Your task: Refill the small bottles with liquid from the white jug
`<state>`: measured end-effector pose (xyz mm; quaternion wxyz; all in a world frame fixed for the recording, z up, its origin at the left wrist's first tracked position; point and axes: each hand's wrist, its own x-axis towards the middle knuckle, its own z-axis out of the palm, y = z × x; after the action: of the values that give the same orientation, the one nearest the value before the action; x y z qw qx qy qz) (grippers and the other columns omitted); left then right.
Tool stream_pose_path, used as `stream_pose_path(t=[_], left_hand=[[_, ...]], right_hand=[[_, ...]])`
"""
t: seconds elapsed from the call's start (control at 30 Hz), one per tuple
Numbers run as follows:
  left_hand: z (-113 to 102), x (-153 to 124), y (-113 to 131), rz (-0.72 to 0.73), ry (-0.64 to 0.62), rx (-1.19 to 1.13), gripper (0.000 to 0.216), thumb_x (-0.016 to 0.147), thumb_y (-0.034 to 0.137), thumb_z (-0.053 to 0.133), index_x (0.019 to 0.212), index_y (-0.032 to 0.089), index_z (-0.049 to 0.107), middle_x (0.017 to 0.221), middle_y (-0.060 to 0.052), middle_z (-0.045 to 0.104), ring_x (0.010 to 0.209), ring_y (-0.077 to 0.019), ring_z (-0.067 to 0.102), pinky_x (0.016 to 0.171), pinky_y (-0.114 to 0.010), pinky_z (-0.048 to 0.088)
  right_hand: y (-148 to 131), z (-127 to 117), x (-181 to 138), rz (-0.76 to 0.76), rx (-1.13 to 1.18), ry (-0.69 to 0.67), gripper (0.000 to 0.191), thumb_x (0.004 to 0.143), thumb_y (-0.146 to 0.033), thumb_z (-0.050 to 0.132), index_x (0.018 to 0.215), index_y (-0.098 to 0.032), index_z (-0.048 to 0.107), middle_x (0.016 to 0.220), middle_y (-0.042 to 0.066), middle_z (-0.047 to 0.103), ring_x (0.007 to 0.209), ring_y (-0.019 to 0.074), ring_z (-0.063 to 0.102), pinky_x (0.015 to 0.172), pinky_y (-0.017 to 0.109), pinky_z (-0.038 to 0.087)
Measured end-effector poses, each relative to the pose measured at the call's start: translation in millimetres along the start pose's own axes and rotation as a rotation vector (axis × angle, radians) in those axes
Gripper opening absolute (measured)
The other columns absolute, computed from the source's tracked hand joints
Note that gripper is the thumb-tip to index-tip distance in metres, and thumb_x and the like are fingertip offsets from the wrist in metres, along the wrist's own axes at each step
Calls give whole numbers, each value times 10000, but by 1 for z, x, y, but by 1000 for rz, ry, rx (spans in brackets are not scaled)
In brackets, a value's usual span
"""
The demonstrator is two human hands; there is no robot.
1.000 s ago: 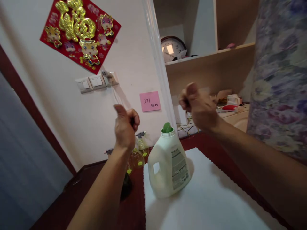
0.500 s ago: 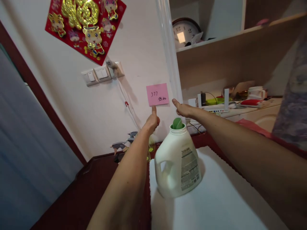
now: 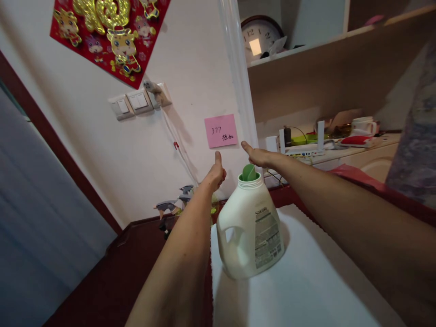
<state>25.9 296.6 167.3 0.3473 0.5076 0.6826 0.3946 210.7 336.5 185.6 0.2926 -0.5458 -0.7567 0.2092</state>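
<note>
The bottle (image 3: 250, 229) stands on the cloth (image 3: 306, 281), and the cloth lies on the bench (image 3: 129, 268). The left hand (image 3: 215, 172) and the right hand (image 3: 259, 156) are up behind the bottle, below the note (image 3: 220, 131) on the wall (image 3: 190, 68). The switches (image 3: 136, 102) are on the wall, left of the note. The clock (image 3: 260, 36) sits on the shelf (image 3: 306, 68), above and right of the note. The spray bottles (image 3: 177, 206) stand left of the bottle.

Warm, fairly dim indoor light fills the frame, brightest on the wall (image 3: 190, 59) toward 12 o'clock. A square patch of glare sits on the clock (image 3: 264, 32) at 1 o'clock. The cord (image 3: 180, 152) and the bottle (image 3: 250, 227) throw soft shadows toward 3 o'clock, the bottle's onto the white cloth (image 3: 306, 281). Wide-angle distortion tilts the edges. The floral fabric (image 3: 415, 136) at 3 o'clock is blurred.
</note>
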Motion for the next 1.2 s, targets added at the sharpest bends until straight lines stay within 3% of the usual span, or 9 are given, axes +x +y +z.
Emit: stream_pose_path(t=[0.2, 0.33, 0.47, 0.63, 0.77, 0.87, 0.97, 1.1, 1.2], left_hand=[[-2, -1, -2, 7, 18, 45, 857, 826, 959, 17, 504, 266, 405, 479, -12, 326, 446, -164, 283, 537, -342, 216], [-5, -4, -2, 60, 43, 91, 900, 814, 979, 51, 545, 254, 512, 495, -33, 388, 479, -196, 379, 534, -352, 242], [-12, -19, -4, 206, 82, 106, 883, 848, 969, 207, 675, 217, 635, 658, -86, 592, 620, -231, 533, 571, -346, 339], [-26, -66, -21, 408, 106, 77, 701, 944, 800, 398, 902, 177, 719, 972, -125, 750, 886, -260, 669, 769, -366, 494], [-37, -128, -48, 531, 179, 13, 467, 982, 610, 517, 1057, 204, 735, 1217, -99, 753, 1199, -266, 653, 1033, -393, 486], [-49, -175, -74, 533, 243, -80, 382, 947, 553, 639, 1117, 220, 717, 1151, -75, 773, 1064, -249, 719, 914, -383, 576], [-65, -210, -102, 573, 355, -297, 272, 878, 412, 812, 1065, 227, 742, 1046, -33, 793, 940, -183, 753, 831, -290, 612], [-90, -232, -133, 578, 590, -459, 266, 829, 347, 878, 1022, 218, 749, 980, -6, 802, 842, -136, 769, 818, -243, 632], [-105, -229, -158, 556, 740, -496, 268, 824, 342, 858, 1023, 217, 729, 1079, -22, 793, 1014, -171, 774, 963, -299, 618]], right_hand=[[3, 4, 4, 21, 15, 9, 873, 1003, -802, 51, 698, -213, 619, 618, 47, 552, 703, 265, 604, 698, 362, 446], [6, 3, 3, 59, 20, 74, 852, 1028, -780, 149, 859, -168, 717, 857, 136, 746, 912, 311, 708, 844, 424, 511], [19, -3, -15, 71, 28, 225, 567, 1041, -665, 438, 1013, -181, 732, 1110, 126, 778, 1089, 287, 706, 976, 465, 494], [57, 11, -65, 5, 153, 365, 259, 973, -301, 499, 1066, -186, 712, 1005, 96, 772, 971, 261, 699, 804, 349, 484], [89, 38, -123, -17, 316, 275, 294, 884, -342, 511, 1082, -191, 668, 802, 31, 705, 682, 205, 636, 617, 306, 478], [104, 57, -168, -13, 413, 186, 382, 851, -494, 534, 1061, -199, 655, 844, 51, 704, 637, 206, 630, 538, 311, 485], [110, 72, -209, 15, 517, 83, 453, 878, -598, 564, 1105, -218, 661, 823, 23, 668, 651, 203, 626, 552, 311, 496], [103, 90, -255, 49, 612, -216, 487, 918, -674, 594, 1156, -255, 663, 814, -5, 641, 697, 196, 610, 614, 297, 518], [90, 107, -283, 49, 573, -245, 434, 933, -651, 590, 1113, -273, 707, 756, -4, 661, 696, 210, 643, 643, 293, 539]])
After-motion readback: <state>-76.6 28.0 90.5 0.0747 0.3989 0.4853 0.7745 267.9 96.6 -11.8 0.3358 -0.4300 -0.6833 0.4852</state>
